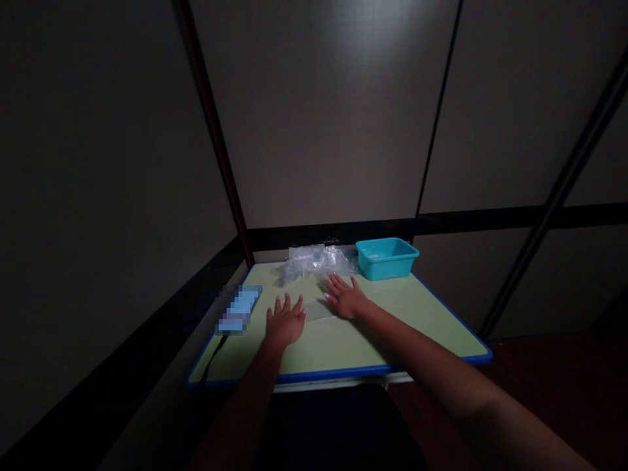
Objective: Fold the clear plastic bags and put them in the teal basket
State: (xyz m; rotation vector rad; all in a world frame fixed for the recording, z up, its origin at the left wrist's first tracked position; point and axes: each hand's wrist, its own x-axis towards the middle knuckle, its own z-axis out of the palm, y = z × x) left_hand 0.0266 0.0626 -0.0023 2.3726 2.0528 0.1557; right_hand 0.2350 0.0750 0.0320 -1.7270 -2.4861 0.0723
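A clear plastic bag or sheet [318, 310] lies flat on the pale green table [338, 347], between my two hands. My left hand [285, 323] rests palm down at its left end, fingers spread. Over its right end lies my right hand [345, 298], also palm down with the fingers apart. Both hands cover parts of the plastic, so its full outline is hidden. Just beyond my fingertips sits a crumpled heap of clear plastic bags [316, 261].
A turquoise plastic basin [387, 261] stands at the back right of the table, beside the heap. At the left edge lies a phone-like device [239, 310], pixelated, with a dark strap [214, 356]. Panelled walls [333, 131] rise behind and to the left.
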